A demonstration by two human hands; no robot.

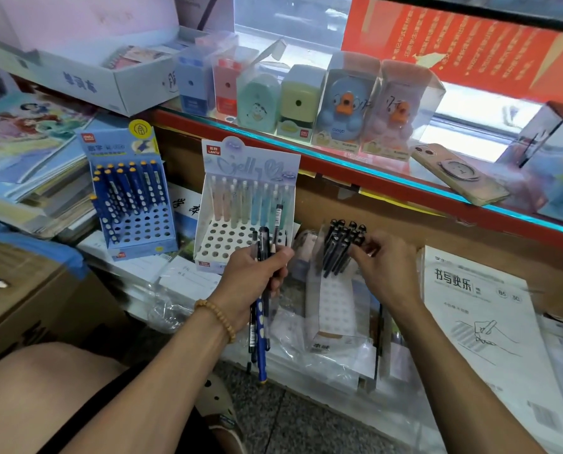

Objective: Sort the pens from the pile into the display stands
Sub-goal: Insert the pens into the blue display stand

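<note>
Fingers of the left hand curl tight round a bundle of pens, mostly dark ones plus a blue pen with pale dots whose tip hangs well below the fist. A beaded bracelet sits on that wrist. Just above the fist stands the white Jelly stand, pastel pens filling its back row and bare holes in the rows nearest the knuckles; one black pen stands upright at its right side. Farther left of the fist, well apart, the blue stand holds blue dotted pens with open holes in front.

Right of the fist, the right hand reaches its fingertips to a cluster of black pens standing in a low pale stand; motion blur hides whether it pinches one. Beyond both hands the counter's red edge closes off the far side. Right of the right hand lies a printed white sheet.
</note>
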